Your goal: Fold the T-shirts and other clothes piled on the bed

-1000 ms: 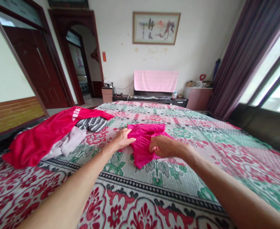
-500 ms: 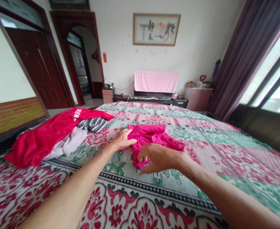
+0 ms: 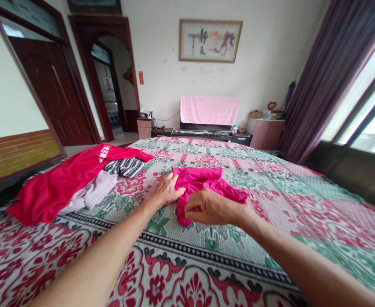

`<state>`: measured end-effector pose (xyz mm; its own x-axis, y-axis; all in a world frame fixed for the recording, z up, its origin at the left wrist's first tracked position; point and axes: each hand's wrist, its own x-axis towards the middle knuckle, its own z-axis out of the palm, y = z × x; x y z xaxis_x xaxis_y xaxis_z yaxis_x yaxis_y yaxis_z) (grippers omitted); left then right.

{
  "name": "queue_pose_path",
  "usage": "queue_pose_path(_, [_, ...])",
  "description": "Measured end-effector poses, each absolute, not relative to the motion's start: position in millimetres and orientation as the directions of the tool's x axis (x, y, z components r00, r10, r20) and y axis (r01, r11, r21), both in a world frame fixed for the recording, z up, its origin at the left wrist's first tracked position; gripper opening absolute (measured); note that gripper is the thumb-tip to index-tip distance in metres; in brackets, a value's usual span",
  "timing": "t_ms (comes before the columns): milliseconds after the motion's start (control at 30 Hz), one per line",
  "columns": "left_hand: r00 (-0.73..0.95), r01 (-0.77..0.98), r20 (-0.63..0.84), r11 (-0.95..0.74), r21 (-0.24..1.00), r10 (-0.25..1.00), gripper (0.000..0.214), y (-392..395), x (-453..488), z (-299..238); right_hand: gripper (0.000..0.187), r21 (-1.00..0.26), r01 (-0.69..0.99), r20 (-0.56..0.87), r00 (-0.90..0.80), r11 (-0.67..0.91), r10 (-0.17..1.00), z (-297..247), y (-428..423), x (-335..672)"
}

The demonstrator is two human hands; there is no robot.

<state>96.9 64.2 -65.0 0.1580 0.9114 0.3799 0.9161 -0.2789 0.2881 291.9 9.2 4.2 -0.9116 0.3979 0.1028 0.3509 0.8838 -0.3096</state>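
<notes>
A bright pink garment (image 3: 195,174), crumpled and partly folded, lies in front of me on the flowered bed cover (image 3: 181,241). Its exact kind cannot be made out. My left hand (image 3: 168,190) rests on the garment's left edge, with thumb and fingers apart. Over the near part of the cloth, my right hand (image 3: 208,207) is closed, its fingertips curled in on the pink fabric near the lower edge. Part of the garment is hidden behind the right hand, while one sleeve-like end stretches out to the right beyond it.
To the left lies a pile of clothes: a red shirt (image 3: 64,179) with white lettering, a pale pink cloth (image 3: 93,192) and a black-and-white patterned piece (image 3: 128,166). Beyond the bed stand a low black cabinet (image 3: 241,138) and a pink towel (image 3: 209,109) draped over something.
My right hand has gone from loosely curled, fingers apart, to closed at the garment's near edge. The left hand stays at the left edge, almost unmoved.
</notes>
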Motion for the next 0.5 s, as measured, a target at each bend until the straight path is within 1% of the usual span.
queue_pose_path(67, [0.167,0.915,0.366,-0.282,0.288,0.916,0.06,64.7,96.2,-63.5,0.017,-0.265,0.346,0.165,-0.903,0.9,0.396,3.0,9.1,290.2])
queue_pose_path(133, [0.176,0.916,0.35,-0.283,0.283,0.92,0.06,65.0,95.9,-61.8,0.017,-0.202,0.329,0.195,-0.909,0.922,0.367,0.2,7.1,286.1])
queue_pose_path(200, [0.178,0.919,0.338,-0.279,0.279,0.924,0.059,65.2,95.8,-60.6,0.017,-0.136,0.337,0.197,-0.912,0.931,0.359,-2.8,4.7,281.4])
queue_pose_path(267, [0.177,0.922,0.332,-0.274,0.274,0.927,0.059,65.5,95.4,-60.4,0.018,-0.097,0.364,0.183,-0.908,0.926,0.376,-4.5,3.6,278.6])
queue_pose_path(333, [0.187,0.921,0.329,-0.281,0.268,0.926,0.06,66.1,94.5,-61.3,0.021,-0.113,0.379,0.17,-0.903,0.918,0.394,-4.3,5.2,279.7])
queue_pose_path(500, [0.209,0.909,0.362,-0.317,0.27,0.908,0.061,68.2,90.9,-63.7,0.028,-0.228,0.383,0.133,-0.898,0.895,0.419,0.1,15.9,292.8])
